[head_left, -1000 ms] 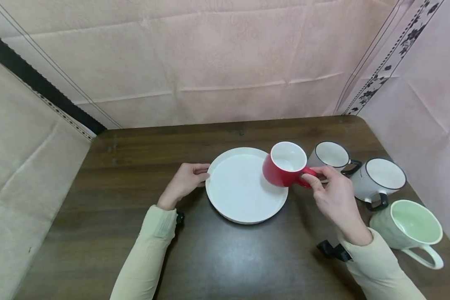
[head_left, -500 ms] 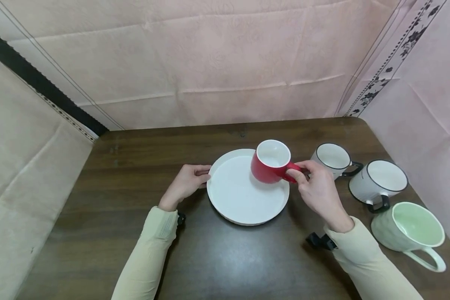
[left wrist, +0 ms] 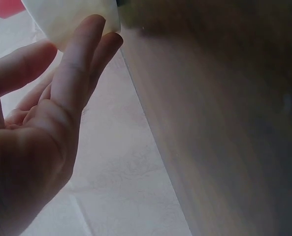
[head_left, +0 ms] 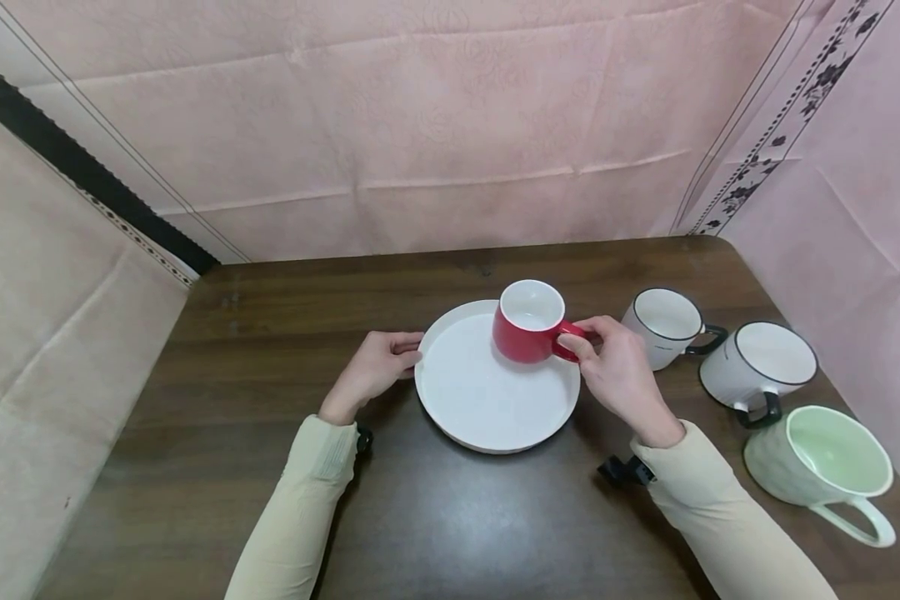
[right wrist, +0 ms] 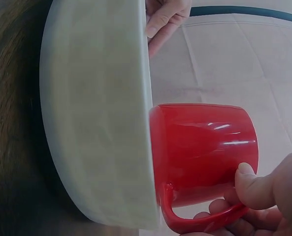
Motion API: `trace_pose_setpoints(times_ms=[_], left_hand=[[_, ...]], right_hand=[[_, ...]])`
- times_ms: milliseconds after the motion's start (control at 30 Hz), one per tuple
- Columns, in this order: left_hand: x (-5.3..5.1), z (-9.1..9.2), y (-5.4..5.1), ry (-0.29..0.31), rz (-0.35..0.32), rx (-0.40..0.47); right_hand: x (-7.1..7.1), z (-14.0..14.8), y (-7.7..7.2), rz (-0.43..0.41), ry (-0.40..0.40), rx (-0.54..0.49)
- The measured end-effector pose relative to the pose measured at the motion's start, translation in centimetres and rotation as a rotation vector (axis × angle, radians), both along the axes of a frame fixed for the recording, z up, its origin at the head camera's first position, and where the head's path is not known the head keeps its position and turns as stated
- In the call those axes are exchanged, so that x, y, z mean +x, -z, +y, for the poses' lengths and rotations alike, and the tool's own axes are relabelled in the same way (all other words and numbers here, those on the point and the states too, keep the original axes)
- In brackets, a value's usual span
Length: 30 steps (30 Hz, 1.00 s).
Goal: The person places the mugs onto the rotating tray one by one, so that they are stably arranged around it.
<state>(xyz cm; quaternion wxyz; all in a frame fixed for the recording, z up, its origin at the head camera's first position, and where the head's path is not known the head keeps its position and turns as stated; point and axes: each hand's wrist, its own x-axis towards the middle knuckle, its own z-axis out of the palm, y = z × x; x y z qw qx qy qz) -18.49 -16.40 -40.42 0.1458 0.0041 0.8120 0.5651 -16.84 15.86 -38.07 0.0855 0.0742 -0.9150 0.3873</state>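
A red mug (head_left: pixel 528 325) with a white inside stands upright on the far right part of a round white stand (head_left: pixel 487 392). In the right wrist view, the mug's base appears to touch the flat top of the stand, whose side wall (right wrist: pixel 94 118) is thick and faintly patterned. My right hand (head_left: pixel 622 371) pinches the mug's handle (right wrist: pixel 205 221) between thumb and fingers. At the stand's left edge, my left hand (head_left: pixel 375 367) touches the side with nearly straight fingers (left wrist: pixel 74 73), and the thumb lies close to the rim.
Along the table's right side stand two white mugs, one at the back (head_left: pixel 663 321) and one nearer (head_left: pixel 768 358), both with dark rims and black handles. A pale green mug (head_left: pixel 817 458) is closest. Cloth (head_left: pixel 450 150) hangs beyond the wooden table (head_left: pixel 450 517).
My right hand has carried the red mug leftward over the stand, from its right edge further inward. The left hand has stayed at the stand's left edge.
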Motion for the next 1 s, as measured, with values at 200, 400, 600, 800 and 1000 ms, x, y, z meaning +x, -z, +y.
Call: trace_pose_setpoints(times_ms=[200, 400, 600, 800, 1000], left_hand=[[0.09, 0.12, 0.01, 0.002, -0.003, 0.000], [0.09, 0.18, 0.19, 0.006, -0.009, -0.004], [0.01, 0.16, 0.27, 0.001, -0.011, -0.005], [-0.14, -0.01, 0.53, 0.007, 0.008, 0.015], [-0.15, -0.09, 0.33, 0.001, 0.002, -0.012]], right_hand=[[-0.47, -0.26, 0.43, -0.019, -0.006, -0.010], [-0.69, -0.26, 0.75, -0.017, -0.014, -0.003], [-0.76, -0.31, 0.80, -0.008, -0.014, -0.003], [-0.87, -0.65, 0.87, -0.012, -0.022, -0.002], [-1.03, -1.01, 1.00, -0.043, -0.010, -0.009]])
